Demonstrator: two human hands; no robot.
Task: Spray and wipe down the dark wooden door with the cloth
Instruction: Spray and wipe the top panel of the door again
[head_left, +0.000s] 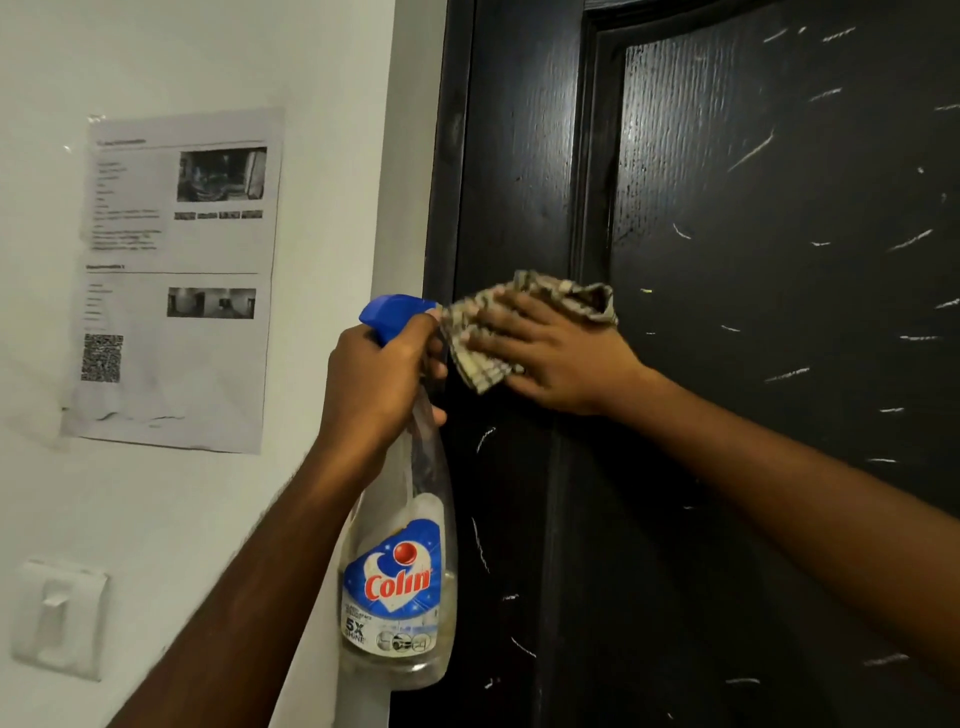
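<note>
The dark wooden door (753, 312) fills the right half of the view, with white scratch-like marks scattered over its panel. My right hand (550, 358) lies flat on a checked beige cloth (478, 343) and presses it against the door's left stile. My left hand (379, 384) grips the neck of a clear spray bottle (400, 587) with a blue trigger head and a blue "Colin" label. The bottle hangs upright just left of the cloth, near the door frame. Little liquid shows in the bottle.
A white wall (208, 519) stands to the left of the door frame. A printed paper sheet (176, 280) with photos and a QR code is taped to it. A white light switch (60, 618) sits low on the wall.
</note>
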